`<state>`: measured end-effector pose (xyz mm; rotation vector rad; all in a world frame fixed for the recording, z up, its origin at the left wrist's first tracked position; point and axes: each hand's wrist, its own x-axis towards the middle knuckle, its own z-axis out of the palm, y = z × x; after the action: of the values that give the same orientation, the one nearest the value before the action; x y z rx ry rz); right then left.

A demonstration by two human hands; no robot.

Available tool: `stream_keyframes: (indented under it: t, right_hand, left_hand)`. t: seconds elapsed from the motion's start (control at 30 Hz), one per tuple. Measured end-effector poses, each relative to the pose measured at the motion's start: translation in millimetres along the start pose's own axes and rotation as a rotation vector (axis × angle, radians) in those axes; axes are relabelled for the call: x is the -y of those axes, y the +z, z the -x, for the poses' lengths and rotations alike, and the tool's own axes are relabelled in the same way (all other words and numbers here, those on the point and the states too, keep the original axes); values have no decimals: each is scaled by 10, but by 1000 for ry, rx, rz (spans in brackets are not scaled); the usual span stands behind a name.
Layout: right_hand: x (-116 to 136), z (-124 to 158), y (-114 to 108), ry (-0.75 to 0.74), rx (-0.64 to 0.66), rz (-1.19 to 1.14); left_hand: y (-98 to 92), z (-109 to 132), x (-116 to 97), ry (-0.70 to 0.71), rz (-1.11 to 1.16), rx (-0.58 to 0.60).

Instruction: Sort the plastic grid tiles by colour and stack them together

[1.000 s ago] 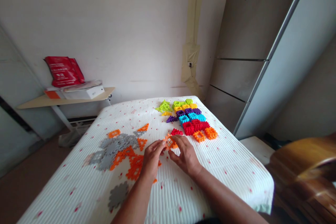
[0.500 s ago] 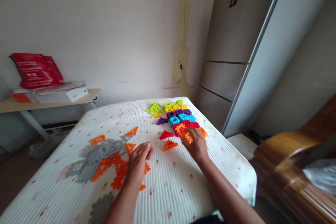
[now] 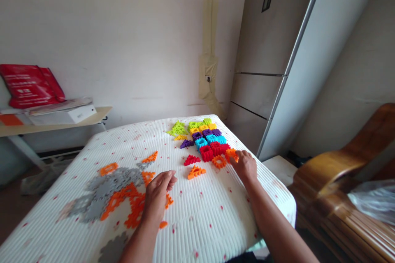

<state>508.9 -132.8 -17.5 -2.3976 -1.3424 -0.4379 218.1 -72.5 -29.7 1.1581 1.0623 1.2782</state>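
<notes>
My right hand (image 3: 245,166) has its fingers closed on an orange toothed building piece (image 3: 231,155) at the near right of the coloured rows. Beside it lies an orange ring-shaped piece (image 3: 219,162). Red stacked pieces (image 3: 206,153) stand just behind, followed by light blue (image 3: 201,144), purple, yellow and green ones (image 3: 193,125). My left hand (image 3: 159,189) hovers over the table with curled fingers, and no piece shows in it. Under and beside it are orange flat pieces (image 3: 135,209) and grey toothed plates (image 3: 106,187).
A white quilted cloth with red specks covers the table (image 3: 191,222). Triangular pieces in red (image 3: 191,160) and orange (image 3: 196,172) lie left of the rows. A fridge (image 3: 265,61) stands behind right, a wooden seat (image 3: 345,164) at right, and a side table (image 3: 105,114) with a red bag at left.
My right hand has moved right, from over the red pieces to the orange piece at the row's end. An orange piece no longer covers the red stack. My left hand stays curled; the view has turned right.
</notes>
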Motion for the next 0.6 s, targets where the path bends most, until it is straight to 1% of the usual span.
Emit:
stream_keyframes:
  t: [0.13, 0.3, 0.47, 0.53, 0.6]
  right_hand:
    - [-27, 5, 44, -36, -28, 16]
    - [-33, 23, 62, -40, 3, 21]
    - [-47, 28, 88, -47, 24, 0]
    - [-50, 33, 87, -54, -5, -2]
    - [-50, 39, 79, -68, -73, -7]
  left_hand:
    - [-12, -6, 9, 12, 6, 16]
    - [-18, 14, 10, 27, -11, 15]
    - [-16, 24, -26, 62, 1, 49]
    - [-14, 28, -45, 53, -3, 48]
    - [-14, 32, -60, 37, -11, 30]
